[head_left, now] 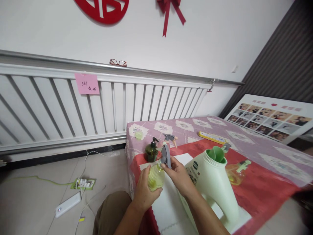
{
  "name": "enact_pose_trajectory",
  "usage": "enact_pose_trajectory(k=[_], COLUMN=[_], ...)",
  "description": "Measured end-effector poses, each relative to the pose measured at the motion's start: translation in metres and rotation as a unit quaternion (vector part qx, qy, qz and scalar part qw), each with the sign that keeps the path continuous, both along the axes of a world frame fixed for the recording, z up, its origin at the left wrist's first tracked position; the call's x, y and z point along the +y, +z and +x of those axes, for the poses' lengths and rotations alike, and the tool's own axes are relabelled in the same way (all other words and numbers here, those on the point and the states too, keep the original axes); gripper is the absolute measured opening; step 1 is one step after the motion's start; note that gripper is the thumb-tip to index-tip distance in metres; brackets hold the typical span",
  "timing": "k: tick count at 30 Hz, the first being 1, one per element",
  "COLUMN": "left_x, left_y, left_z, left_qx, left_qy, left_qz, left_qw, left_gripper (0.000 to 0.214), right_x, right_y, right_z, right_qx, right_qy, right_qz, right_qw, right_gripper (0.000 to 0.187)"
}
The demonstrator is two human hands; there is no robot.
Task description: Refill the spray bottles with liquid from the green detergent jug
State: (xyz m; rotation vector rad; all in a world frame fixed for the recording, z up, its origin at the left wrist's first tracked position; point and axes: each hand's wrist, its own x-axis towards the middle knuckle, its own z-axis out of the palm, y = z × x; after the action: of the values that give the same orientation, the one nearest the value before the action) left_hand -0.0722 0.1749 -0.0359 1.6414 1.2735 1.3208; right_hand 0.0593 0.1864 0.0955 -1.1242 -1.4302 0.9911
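Note:
My left hand [144, 193] is wrapped round a clear spray bottle [156, 178] with pale yellow-green liquid in it. At the bottle's neck, my right hand [180, 174] has its fingers closed on a grey trigger sprayer head [166, 156]. The bottle tilts slightly. Just behind it stands a dark green pump bottle [151, 151], and a second grey trigger head [170, 137] shows beyond. To the right of my right hand is a large pale green jug [220, 186] with a green cup-like piece [216, 153] in its mouth.
A clear bottle with yellow liquid [236, 176] and a long yellow pack [212, 137] are on the cloth-covered table [264, 155]. White sheets [166, 209] lie under my hands. A radiator [73, 107] runs along the wall. Cables and a white power bank [67, 204] are on the floor.

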Motion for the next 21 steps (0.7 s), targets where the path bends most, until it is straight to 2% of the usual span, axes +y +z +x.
enact_pose_trajectory(k=[5,13,17,21], left_x=[-0.001,-0.001,0.0,-0.001], left_y=[-0.001,-0.001,-0.005,-0.009], left_z=[0.002,0.005,0.007,0.01], left_qx=[-0.003,0.02,0.03,0.05], left_qy=[-0.001,-0.003,0.038,0.085], left_qz=[0.015,0.021,0.048,0.065], left_qw=[1.0,1.0,0.998,0.993], left_gripper=[0.088,0.087,0.082,0.078], right_x=[-0.005,-0.006,-0.003,-0.002], right_y=[-0.011,-0.016,-0.026,-0.037], right_z=[0.007,0.016,0.016,0.01], right_qx=[0.009,-0.013,0.01,0.034], right_qy=[0.016,0.04,0.027,-0.021], right_qz=[-0.019,-0.021,-0.024,-0.015], right_qw=[1.0,0.999,0.999,0.999], right_gripper=[0.035,0.03,0.027,0.028])
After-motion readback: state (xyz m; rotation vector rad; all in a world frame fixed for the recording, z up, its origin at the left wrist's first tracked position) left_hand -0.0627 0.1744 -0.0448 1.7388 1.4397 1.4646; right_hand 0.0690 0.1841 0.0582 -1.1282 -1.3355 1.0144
